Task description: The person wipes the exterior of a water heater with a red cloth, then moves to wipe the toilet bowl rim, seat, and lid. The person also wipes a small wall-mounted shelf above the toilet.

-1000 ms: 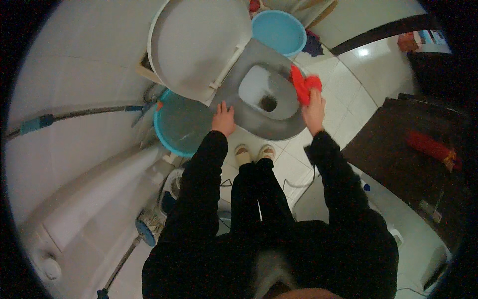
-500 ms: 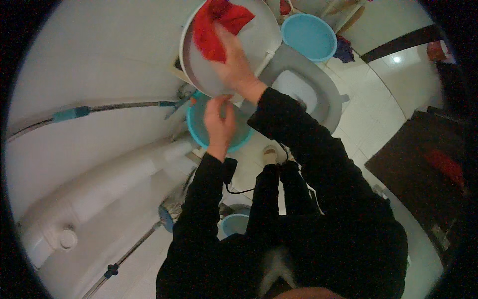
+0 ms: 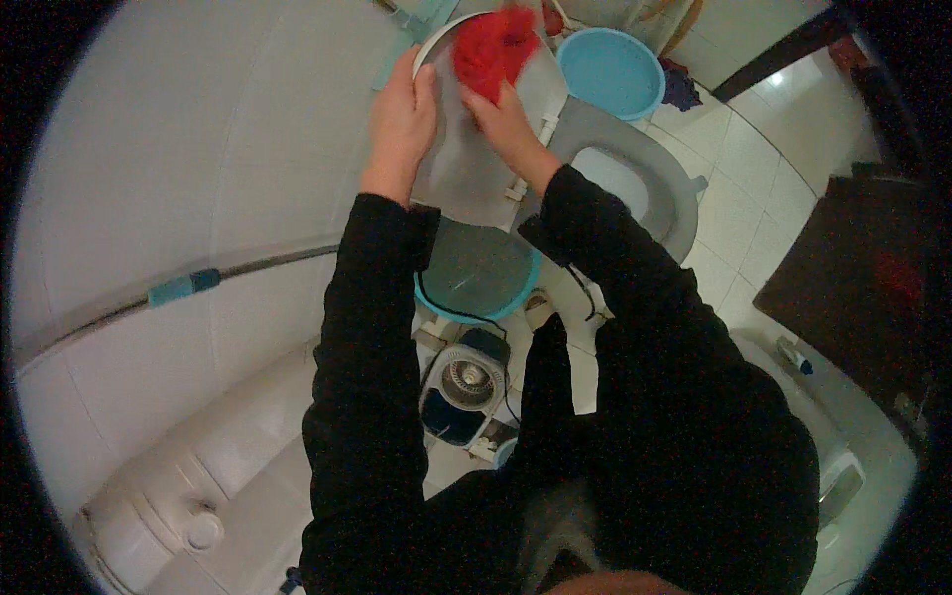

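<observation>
Where hands reach the toilet lid, red cloth, bunched, blurred

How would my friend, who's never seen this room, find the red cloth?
Find the grey-seated toilet, then its raised lid. Over that lid, the right hand holds the red cloth. Unlike the pale lid and blue basin, it's crumpled, bright red and held.
</observation>
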A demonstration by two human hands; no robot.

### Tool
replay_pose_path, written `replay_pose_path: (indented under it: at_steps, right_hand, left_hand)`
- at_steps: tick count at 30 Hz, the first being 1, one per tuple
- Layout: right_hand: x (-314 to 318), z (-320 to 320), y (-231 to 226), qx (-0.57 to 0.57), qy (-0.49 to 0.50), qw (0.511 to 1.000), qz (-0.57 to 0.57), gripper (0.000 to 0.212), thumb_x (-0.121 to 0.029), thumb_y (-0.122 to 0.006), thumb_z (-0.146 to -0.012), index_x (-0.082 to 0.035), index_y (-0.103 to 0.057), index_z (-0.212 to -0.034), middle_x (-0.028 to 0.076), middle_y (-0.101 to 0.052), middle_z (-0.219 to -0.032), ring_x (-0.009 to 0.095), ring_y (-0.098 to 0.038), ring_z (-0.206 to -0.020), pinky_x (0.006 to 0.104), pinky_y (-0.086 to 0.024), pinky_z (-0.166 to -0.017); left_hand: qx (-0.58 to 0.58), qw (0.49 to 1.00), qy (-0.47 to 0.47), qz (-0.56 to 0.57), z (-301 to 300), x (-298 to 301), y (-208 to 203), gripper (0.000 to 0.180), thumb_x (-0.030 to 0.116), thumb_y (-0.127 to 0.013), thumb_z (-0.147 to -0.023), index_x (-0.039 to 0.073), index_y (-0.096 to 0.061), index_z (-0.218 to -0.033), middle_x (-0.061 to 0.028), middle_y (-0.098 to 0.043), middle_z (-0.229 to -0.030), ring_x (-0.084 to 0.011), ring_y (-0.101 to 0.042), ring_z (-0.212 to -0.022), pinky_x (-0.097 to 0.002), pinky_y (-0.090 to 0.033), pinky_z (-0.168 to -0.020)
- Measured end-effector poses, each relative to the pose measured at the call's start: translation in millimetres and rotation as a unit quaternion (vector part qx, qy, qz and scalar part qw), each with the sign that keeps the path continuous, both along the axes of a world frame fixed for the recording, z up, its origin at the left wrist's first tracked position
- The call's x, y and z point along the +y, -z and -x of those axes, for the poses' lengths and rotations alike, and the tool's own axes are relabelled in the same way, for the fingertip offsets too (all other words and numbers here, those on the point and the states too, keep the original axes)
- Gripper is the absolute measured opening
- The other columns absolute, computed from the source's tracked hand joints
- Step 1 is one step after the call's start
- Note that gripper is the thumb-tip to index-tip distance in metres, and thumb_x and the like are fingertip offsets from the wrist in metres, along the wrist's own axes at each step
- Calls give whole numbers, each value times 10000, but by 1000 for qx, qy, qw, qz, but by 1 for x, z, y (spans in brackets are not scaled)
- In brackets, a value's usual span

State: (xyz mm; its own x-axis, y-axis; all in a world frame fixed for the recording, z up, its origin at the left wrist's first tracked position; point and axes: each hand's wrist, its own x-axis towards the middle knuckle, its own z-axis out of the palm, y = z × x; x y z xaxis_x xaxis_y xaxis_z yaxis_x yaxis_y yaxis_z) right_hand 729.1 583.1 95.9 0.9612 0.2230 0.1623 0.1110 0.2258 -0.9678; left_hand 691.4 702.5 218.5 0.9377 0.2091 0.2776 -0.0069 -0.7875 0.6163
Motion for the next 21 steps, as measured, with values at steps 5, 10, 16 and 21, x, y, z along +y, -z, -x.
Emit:
replay_pose_path:
  at_steps: [5,10,16,21]
  right_hand:
    - [10,-54,31,-135,144,969,147,583,-297,-676,-883,-96,-524,-1409,220,-550,-1405,400,-473,-1320,495,-345,-1126]
    - [-14,-81,114,2,188,964,190,583,-277,-651,-878,-93,-507,-1412,218,-587,-1339,414,-538,-1237,492,-398,-1076]
    - [-30,-65,169,315,99,940,86,529,-274,-577,-906,-48,-508,-1379,141,-631,-1240,288,-606,-1136,432,-498,-960]
    - [-32,-62,129,351,62,933,40,364,-220,-544,-957,-12,-549,-1256,139,-657,-1130,288,-649,-1022,426,-538,-879]
  left_hand:
    - [-24,1000,-12,-5,0,0,5,415,341,-461,-1038,133,-561,-1383,-231,-687,-1123,-454,-651,-995,-493,-518,-830]
    - [-48,999,-11,-4,3,2,11,404,340,-472,-1034,141,-571,-1372,-225,-694,-1087,-453,-655,-959,-495,-519,-810]
    - [-80,997,-7,-16,5,6,15,387,349,-502,-1025,137,-596,-1336,-204,-708,-1012,-440,-667,-867,-513,-518,-736]
    - [-70,997,-17,-16,5,5,13,388,350,-503,-1027,125,-600,-1328,-206,-709,-972,-441,-667,-849,-515,-518,-722]
